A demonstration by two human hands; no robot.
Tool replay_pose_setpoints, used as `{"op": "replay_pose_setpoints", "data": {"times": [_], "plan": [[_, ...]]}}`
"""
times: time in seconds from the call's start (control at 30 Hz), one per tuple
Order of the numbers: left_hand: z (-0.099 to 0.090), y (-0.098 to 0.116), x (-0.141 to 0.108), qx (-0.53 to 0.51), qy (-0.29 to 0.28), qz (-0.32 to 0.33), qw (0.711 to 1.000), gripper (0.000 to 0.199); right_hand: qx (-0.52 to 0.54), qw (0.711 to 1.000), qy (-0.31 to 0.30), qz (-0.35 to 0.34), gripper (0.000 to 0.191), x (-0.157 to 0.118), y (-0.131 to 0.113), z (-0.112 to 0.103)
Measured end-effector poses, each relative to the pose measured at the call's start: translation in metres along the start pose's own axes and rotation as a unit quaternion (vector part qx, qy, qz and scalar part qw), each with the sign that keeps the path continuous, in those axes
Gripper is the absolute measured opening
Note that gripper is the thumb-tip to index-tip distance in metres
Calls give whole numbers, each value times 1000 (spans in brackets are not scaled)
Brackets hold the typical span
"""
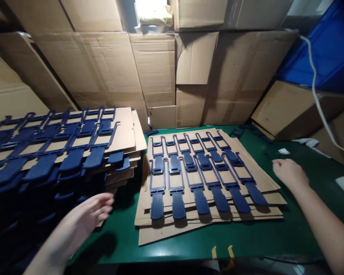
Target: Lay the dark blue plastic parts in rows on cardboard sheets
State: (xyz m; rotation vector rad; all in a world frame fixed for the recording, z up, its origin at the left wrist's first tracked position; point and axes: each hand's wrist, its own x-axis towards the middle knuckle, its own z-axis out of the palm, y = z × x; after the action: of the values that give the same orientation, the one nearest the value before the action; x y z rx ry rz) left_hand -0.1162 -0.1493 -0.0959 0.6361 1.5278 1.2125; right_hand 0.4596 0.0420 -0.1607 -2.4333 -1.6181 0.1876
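My left hand (93,210) hangs with loosely bent fingers and nothing in them, in front of the left stack of cardboard sheets. My right hand (291,173) is closed above the green table, to the right of the middle stack; whatever its fingers may hold is hidden. Between my hands, two rows of dark blue plastic frames with ribbed paddle-shaped ends (200,201) lie on a cardboard sheet (259,179). More blue frames (71,158) cover the top sheet of the taller left stack, and others show between its layers.
Large cardboard boxes (103,68) form a wall behind the green table (166,250). At the right are a blue bin (318,49), a hanging white cable (315,88) and white scraps (283,151). Loose blue pieces (237,132) lie behind the middle stack. Yellow tabs (231,251) stick up at the front edge.
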Motion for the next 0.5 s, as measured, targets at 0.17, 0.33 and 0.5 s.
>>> {"op": "replay_pose_setpoints", "data": {"times": [0.17, 0.33, 0.5], "plan": [[60, -13, 34, -37, -95, -50, 994, 49, 32, 995, -80, -44, 52, -11, -42, 7], [80, -12, 45, -28, -68, -69, 995, 48, 72, 993, -77, -61, 41, -13, -47, 18], [70, -9, 51, -38, -86, -78, 993, 37, 221, 970, -94, -47, 33, -9, -54, 22]]}}
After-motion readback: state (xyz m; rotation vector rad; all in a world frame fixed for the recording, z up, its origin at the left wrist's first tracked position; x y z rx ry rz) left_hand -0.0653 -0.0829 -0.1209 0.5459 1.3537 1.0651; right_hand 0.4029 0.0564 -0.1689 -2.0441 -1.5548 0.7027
